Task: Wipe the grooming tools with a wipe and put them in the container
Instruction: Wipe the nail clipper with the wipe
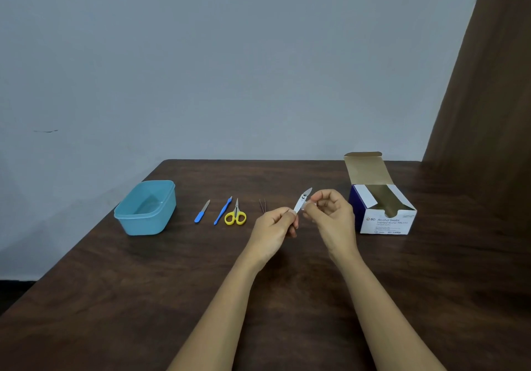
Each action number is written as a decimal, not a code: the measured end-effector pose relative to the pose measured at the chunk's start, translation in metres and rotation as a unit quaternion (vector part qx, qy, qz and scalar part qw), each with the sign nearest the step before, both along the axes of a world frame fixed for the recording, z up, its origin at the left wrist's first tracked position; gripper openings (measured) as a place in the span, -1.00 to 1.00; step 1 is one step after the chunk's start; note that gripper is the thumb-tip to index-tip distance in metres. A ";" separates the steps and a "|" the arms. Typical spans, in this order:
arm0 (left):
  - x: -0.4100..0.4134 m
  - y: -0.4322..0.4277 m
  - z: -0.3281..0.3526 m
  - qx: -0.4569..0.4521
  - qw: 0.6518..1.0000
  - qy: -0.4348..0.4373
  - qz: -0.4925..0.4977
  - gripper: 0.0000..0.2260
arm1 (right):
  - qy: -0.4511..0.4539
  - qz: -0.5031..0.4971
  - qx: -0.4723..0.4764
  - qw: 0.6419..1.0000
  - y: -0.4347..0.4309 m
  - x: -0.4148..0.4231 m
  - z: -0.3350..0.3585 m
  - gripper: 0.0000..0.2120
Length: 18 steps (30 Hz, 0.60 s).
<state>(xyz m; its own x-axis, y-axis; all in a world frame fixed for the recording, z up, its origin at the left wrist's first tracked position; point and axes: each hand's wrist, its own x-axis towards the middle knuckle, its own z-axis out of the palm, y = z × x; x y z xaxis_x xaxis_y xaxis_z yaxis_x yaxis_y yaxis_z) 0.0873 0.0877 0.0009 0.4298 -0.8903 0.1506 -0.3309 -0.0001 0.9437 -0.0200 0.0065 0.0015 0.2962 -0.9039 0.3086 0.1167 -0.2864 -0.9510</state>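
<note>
My left hand [274, 228] grips the lower end of a silver nail clipper [303, 200], held tilted above the table. My right hand [330, 212] pinches a small white wipe [309, 206] against the clipper's side. On the table to the left lie a blue-handled nail file [202, 212], a blue cuticle tool [222, 211], yellow-handled scissors [235, 214] and thin dark tweezers [262, 206]. A light blue plastic container [145, 208] stands at the far left with nothing visible inside.
An opened white and blue box of alcohol swabs [382, 212] stands to the right of my hands, flap up. The dark wooden table [172, 284] ends at a left edge near the container. A brown curtain [488, 97] hangs at the right.
</note>
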 end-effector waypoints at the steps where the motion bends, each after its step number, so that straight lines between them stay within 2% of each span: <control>1: 0.000 0.000 0.000 -0.001 1.000 -0.013 0.001 -0.71 | -0.006 0.000 0.005 1.000 0.000 0.000 0.000 -0.84; 6: -0.001 0.000 -0.001 -0.001 0.996 -0.085 0.003 -0.71 | -0.025 -0.011 0.009 1.000 -0.001 -0.001 0.000 -0.82; 14: 0.003 -0.002 -0.005 -0.020 0.994 -0.106 0.020 -0.72 | -0.075 0.064 0.088 0.991 0.001 -0.001 0.002 -0.78; 18: 0.003 -0.002 -0.006 -0.024 0.992 -0.121 0.021 -0.71 | -0.099 0.044 0.112 0.988 0.000 -0.001 0.003 -0.74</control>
<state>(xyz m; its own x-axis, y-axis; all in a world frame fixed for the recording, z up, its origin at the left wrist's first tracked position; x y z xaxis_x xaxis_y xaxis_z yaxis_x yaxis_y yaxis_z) 0.0898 0.0858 -0.0051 0.4128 -0.8612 0.2965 -0.5486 0.0248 0.8357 -0.0206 0.0069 0.0044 0.3298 -0.9299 0.1627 0.3218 -0.0513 -0.9454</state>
